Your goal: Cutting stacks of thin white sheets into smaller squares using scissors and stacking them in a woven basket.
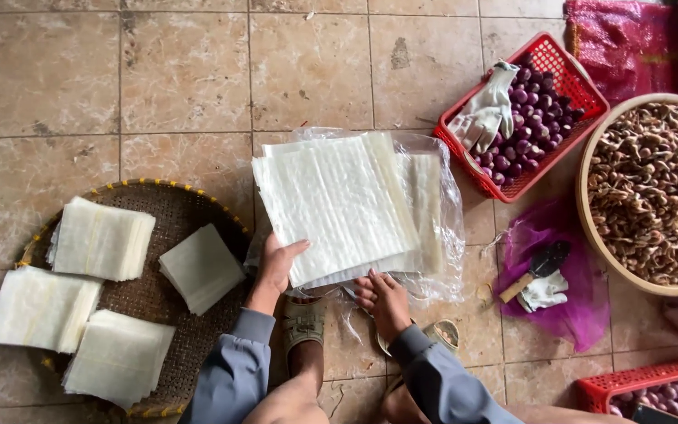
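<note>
A large stack of thin white translucent square sheets (339, 206) is seen lying on a clear crumpled plastic wrapper (441, 228) spread over the beige tiled floor (182, 71); all positions below are given relative to this stack. To its left, a round brown woven bamboo tray (168, 302) is found bearing four smaller piles of cut white sheets (103, 239). To its right, a wide shallow basket of brown dried husks (653, 192) is noted, and up-right of the stack a red plastic mesh basket of purple shallots (531, 110) with a white work glove (486, 110) draped on its rim. Between these and the stack, a sheet of magenta netting (559, 283) carries a small wooden-handled trowel (539, 267).

The left hand (276, 263) is clamped on the stack's lower-left corner — thumb on top. The right hand (382, 297) rests at the lower edge, fingers curled; what it grips cannot be told.
</note>
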